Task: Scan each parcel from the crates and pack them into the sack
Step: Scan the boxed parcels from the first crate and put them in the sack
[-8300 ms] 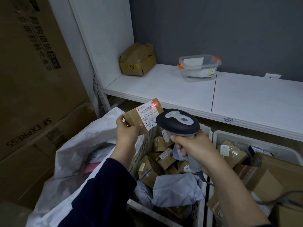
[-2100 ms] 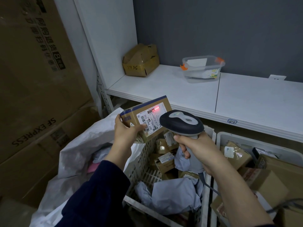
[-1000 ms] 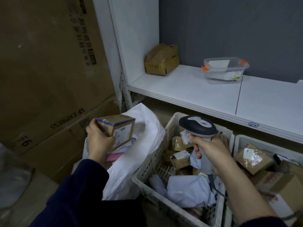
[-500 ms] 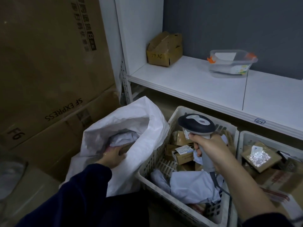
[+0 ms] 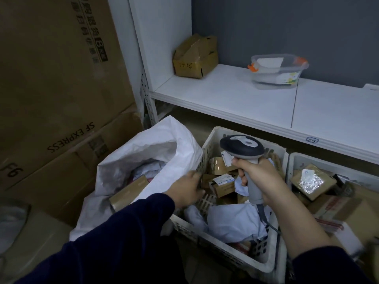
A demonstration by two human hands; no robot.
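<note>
Our left grip [image 5: 189, 188] hovers loose over the latticed crate [image 5: 206, 153] rim beside the crinkled sack [image 5: 151, 140], right grip [image 5: 258, 173] clasping the smooth scanner [image 5: 242, 147].

The left hand [image 5: 189, 190] is motion-blurred at the wall of the left crate [image 5: 225, 257], finger pose unreadable; the right crate [image 5: 295, 158] is cut off by the frame edge; the window of the scanner [image 5: 242, 147] faces away; print on the parcel label [image 5: 223, 179] is too small to read.

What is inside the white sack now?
A brown cardboard parcel lies near the mouth, a pale plastic mailer behind it. The white sack hides anything deeper behind its crumpled wall.
</note>
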